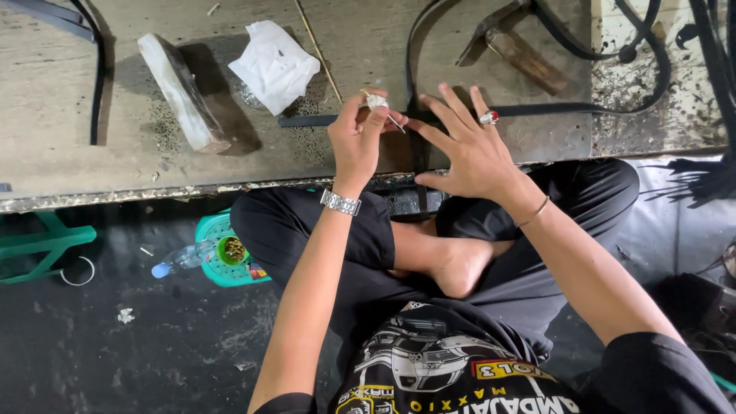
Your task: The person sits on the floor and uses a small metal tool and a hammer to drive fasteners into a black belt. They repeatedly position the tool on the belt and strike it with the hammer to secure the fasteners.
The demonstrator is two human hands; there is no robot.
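My left hand (pixel 355 138) pinches a small white wad with a thin metal pin (pixel 377 102) sticking out of it, held above the edge of a low concrete slab (pixel 115 165). A metal watch sits on that wrist. My right hand (pixel 469 146) is spread open with fingers apart, a red-stoned ring on one finger, its fingertips close to the pin and over a black rubber strip (pixel 418 146) that runs across the slab and down its front. I sit cross-legged in black trousers, one bare foot (pixel 460 268) showing.
On the slab lie a white rectangular block (pixel 180 88), a crumpled white paper (pixel 274 65), a hammer (pixel 514 42) and black cables (pixel 644 54). On the dark floor at left are a green stool (pixel 222 261), a plastic bottle (pixel 180 261) and a green frame (pixel 38 241).
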